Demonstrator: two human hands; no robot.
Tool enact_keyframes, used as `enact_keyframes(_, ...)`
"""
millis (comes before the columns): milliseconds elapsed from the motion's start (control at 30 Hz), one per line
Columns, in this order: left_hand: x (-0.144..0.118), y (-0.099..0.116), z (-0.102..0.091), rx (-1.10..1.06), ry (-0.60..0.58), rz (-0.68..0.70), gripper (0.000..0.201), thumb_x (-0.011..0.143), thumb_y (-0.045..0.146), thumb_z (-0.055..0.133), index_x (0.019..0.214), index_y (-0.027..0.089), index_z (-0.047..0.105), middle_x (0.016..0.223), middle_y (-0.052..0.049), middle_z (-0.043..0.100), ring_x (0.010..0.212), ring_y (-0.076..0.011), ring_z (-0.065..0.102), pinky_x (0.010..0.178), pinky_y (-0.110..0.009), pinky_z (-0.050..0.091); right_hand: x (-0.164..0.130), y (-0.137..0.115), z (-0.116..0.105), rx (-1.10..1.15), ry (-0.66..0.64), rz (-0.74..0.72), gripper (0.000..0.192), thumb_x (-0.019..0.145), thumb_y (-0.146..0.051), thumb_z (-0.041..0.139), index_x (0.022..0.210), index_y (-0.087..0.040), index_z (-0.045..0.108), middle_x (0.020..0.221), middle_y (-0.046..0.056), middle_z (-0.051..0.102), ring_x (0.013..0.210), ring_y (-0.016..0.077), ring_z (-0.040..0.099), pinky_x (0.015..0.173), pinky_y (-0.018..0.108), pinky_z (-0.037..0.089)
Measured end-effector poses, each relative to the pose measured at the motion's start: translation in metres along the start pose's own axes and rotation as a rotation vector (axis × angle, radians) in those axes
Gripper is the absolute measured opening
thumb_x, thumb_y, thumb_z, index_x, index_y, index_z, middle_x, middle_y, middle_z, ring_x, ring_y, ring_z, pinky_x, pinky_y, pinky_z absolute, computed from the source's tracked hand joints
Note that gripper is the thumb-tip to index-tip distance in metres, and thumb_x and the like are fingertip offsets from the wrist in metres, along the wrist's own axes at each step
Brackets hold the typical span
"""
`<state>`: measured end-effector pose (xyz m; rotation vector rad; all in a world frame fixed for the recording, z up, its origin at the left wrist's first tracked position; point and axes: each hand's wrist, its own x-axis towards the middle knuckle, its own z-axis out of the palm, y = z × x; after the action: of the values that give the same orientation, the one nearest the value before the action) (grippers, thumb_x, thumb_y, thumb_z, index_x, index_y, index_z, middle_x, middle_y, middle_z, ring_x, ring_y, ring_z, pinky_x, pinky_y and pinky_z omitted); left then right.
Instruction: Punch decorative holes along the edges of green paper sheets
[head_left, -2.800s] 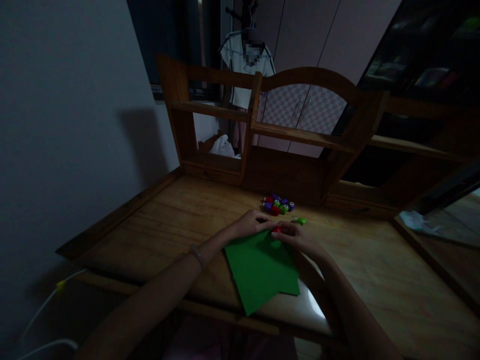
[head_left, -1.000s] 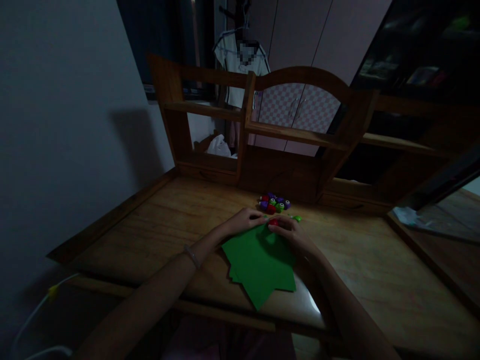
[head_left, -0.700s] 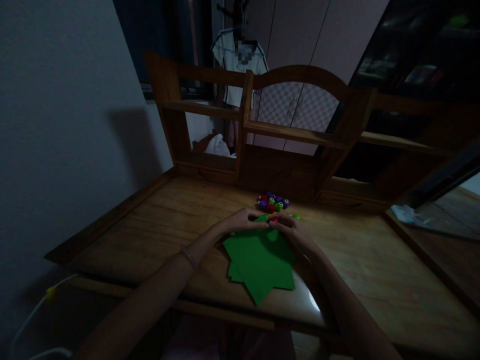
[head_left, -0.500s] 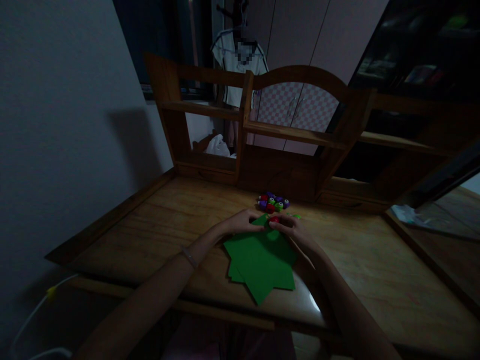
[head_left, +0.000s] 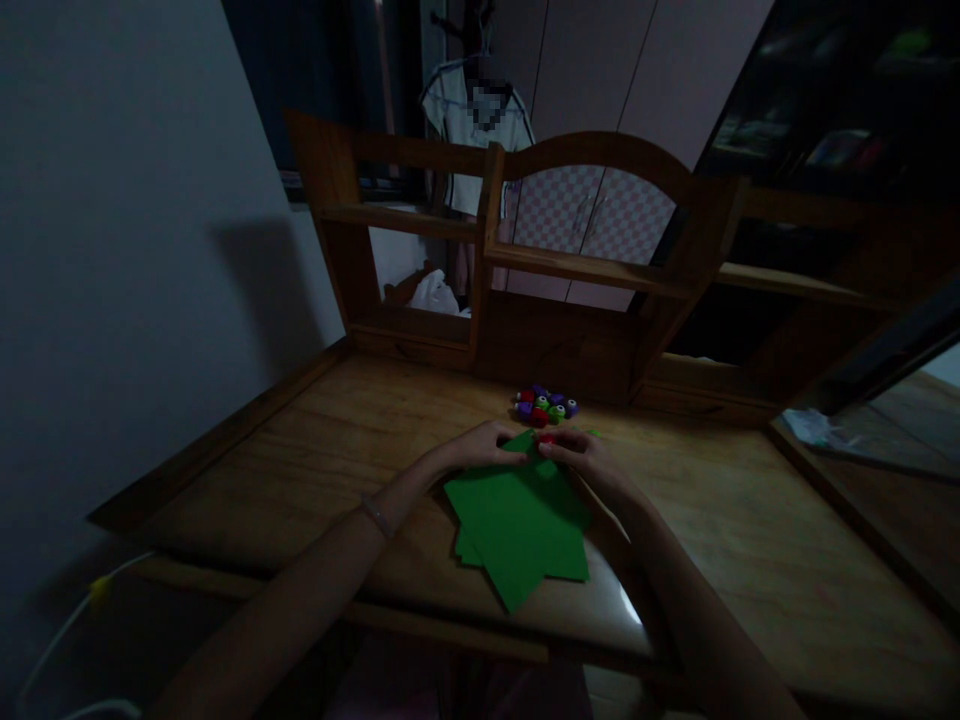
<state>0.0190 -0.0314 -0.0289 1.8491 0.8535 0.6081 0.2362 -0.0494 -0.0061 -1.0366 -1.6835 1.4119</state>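
Green paper (head_left: 517, 525) flat on surface (head_left: 750, 540); left hand (head_left: 484, 445) pinches far corner, right hand (head_left: 581, 460) grips red punch (head_left: 547, 438) there, forearms converging.

Super dark shot, so details are rough. The small red thing (head_left: 548, 438) at the far corner of the green paper (head_left: 517, 520) is mostly covered by the right hand (head_left: 592, 462), can't tell what it is. The little colored pieces (head_left: 545, 406) just beyond the paper are too tiny to identify. Both forearms get cut off by the bottom edge.
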Motion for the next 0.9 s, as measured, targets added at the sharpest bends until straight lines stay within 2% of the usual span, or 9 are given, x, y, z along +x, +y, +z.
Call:
enact_keyframes(200, 0.0004, 0.0036, 0.0029, 0.009, 0.044, 0.000, 0.041, 0.071, 0.048, 0.062, 0.088, 0.010, 0.067, 0.074, -0.002, 0.059, 0.065, -0.0132, 0.052, 0.056, -0.020, 0.038, 0.0011, 0.0024, 0.0005, 0.061, 0.038, -0.003, 0.039, 0.071, -0.042, 0.069, 0.103, -0.022, 0.064, 0.103, 0.006, 0.064, 0.096, 0.0237, 0.058, 0.085, 0.036, 0.044)
enact_keyframes(600, 0.0019, 0.0039, 0.0048, 0.024, 0.081, 0.017, 0.045, 0.068, 0.054, 0.063, 0.075, 0.010, 0.067, 0.059, 0.003, 0.048, 0.054, -0.0088, 0.042, 0.048, -0.018, 0.029, 0.0016, 0.0013, 0.0016, 0.069, 0.026, -0.022, 0.034, 0.071, -0.039, 0.071, 0.099, -0.021, 0.064, 0.103, 0.006, 0.064, 0.096, 0.0228, 0.058, 0.084, 0.035, 0.042)
enact_keyframes(800, 0.0032, 0.0033, 0.0036, -0.049, 0.048, 0.013, 0.045, 0.073, 0.053, 0.058, 0.082, 0.010, 0.068, 0.064, 0.001, 0.054, 0.056, -0.0100, 0.046, 0.051, -0.019, 0.033, 0.0038, 0.0054, -0.0015, 0.086, 0.035, 0.013, 0.037, 0.069, -0.041, 0.072, 0.099, -0.020, 0.064, 0.099, 0.007, 0.065, 0.093, 0.0230, 0.059, 0.076, 0.032, 0.043)
enact_keyframes(900, 0.0051, -0.0015, 0.0033, -0.044, 0.051, -0.012, 0.046, 0.074, 0.053, 0.057, 0.079, 0.009, 0.067, 0.062, 0.001, 0.054, 0.054, -0.0098, 0.046, 0.049, -0.019, 0.032, 0.0042, 0.0073, -0.0011, 0.114, 0.044, 0.006, 0.037, 0.071, -0.040, 0.071, 0.101, -0.020, 0.063, 0.099, 0.007, 0.065, 0.092, 0.0224, 0.059, 0.076, 0.031, 0.043)
